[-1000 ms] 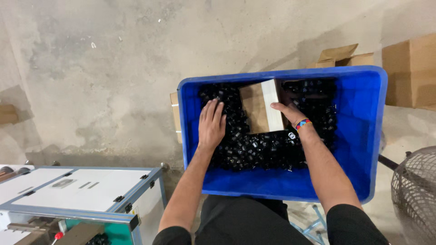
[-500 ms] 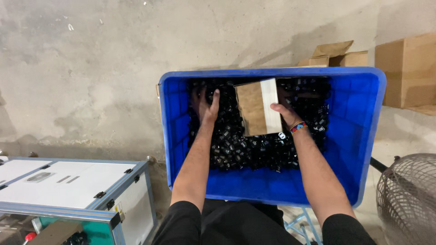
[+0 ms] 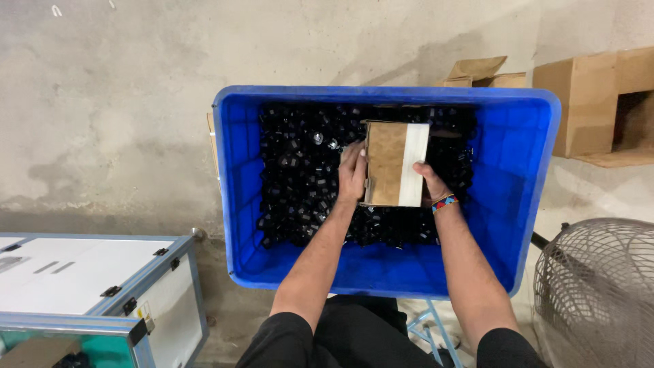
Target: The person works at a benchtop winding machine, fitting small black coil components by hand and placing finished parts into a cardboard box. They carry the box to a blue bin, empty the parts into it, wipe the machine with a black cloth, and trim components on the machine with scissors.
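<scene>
Head view: both hands grip a small brown-and-white cardboard box (image 3: 395,163) over the black plastic parts (image 3: 300,177) filling a large blue plastic crate (image 3: 235,197). The left hand (image 3: 352,172) is closed on the box's left edge, the right hand (image 3: 432,185) on its lower right — an even two-sided hold seems best to keep it level. Open brown cartons (image 3: 593,102) sit beyond the crate at right.
</scene>
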